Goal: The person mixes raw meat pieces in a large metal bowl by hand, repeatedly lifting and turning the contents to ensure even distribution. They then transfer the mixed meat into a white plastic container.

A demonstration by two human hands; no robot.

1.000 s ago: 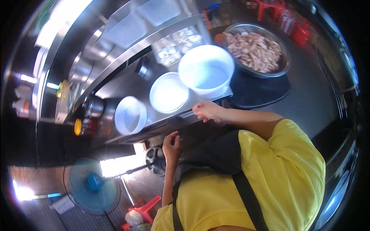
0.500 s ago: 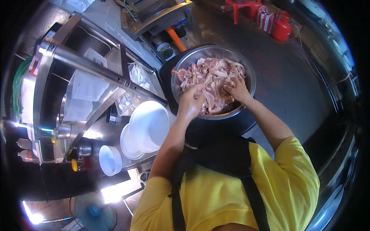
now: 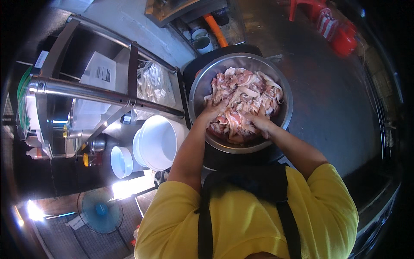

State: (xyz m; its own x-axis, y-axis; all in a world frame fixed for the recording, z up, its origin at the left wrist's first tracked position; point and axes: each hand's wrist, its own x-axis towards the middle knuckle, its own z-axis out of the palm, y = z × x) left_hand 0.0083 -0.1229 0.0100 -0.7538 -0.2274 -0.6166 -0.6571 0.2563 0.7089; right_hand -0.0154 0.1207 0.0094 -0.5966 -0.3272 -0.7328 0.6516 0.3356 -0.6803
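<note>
A wide steel bowl sits on a dark round surface in front of me, heaped with raw sliced meat, pink with pale fat. My left hand is pushed into the left side of the heap, its fingers partly buried and curled round some slices. At the near right of the bowl, my right hand grips meat too, with most of its fingertips hidden among the pieces. The two hands are a short way apart, both inside the rim.
Left of the bowl stand a large white bucket and a smaller white tub. A metal rack holds plastic containers and white plastic cutlery. A fan is at lower left. A red gas cylinder stands at far right.
My hands have shifted within the bowl; the right one has moved nearer to me and inward from the right rim. The meat between them has been turned. The whole view has tilted.
</note>
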